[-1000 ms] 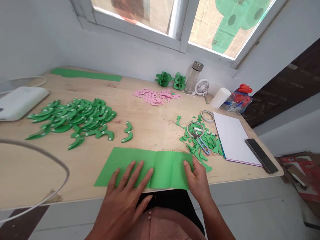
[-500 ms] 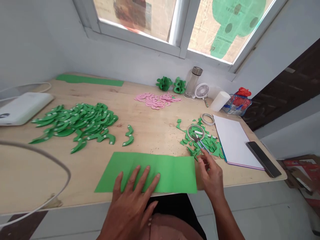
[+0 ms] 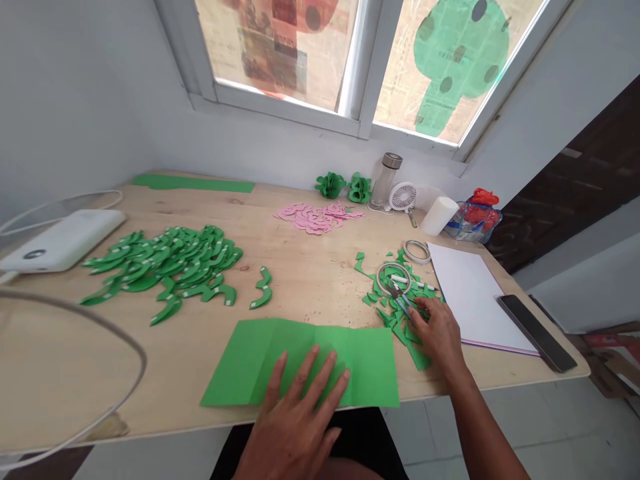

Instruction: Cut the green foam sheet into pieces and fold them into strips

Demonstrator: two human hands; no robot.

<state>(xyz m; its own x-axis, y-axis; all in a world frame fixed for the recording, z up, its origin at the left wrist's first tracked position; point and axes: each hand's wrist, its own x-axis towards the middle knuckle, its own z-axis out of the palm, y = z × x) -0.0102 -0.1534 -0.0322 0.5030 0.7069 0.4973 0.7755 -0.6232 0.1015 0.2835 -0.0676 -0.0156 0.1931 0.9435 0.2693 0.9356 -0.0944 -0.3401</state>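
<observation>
A creased green paper sheet (image 3: 373, 367) lies along the table's front edge. My left hand (image 3: 303, 413) rests on its lower middle, fingers spread. My right hand (image 3: 437, 333) is right of the sheet, over green paper scraps (image 3: 417, 357), with its fingers at the handles of the scissors (image 3: 400, 297); whether they grip the handles is unclear. Around the scissors' blades lies a tape roll (image 3: 381, 280), beside a white pen (image 3: 425, 285). Cut green pieces with small white patches (image 3: 185, 257) form a pile at the left, and one wavy piece (image 3: 261, 297) lies apart.
Pink cutouts (image 3: 313, 217), two green paper figures (image 3: 330, 185), a bottle (image 3: 385, 180) and a small fan (image 3: 403, 197) stand or lie at the back. White paper (image 3: 475, 287) and a phone (image 3: 537, 331) are at the right, a white device (image 3: 65, 240) and cable at the left.
My right hand has moved onto the scraps by the scissors, and a green strip now shows below it. My left hand has shifted right on the sheet. The view has tilted up slightly.
</observation>
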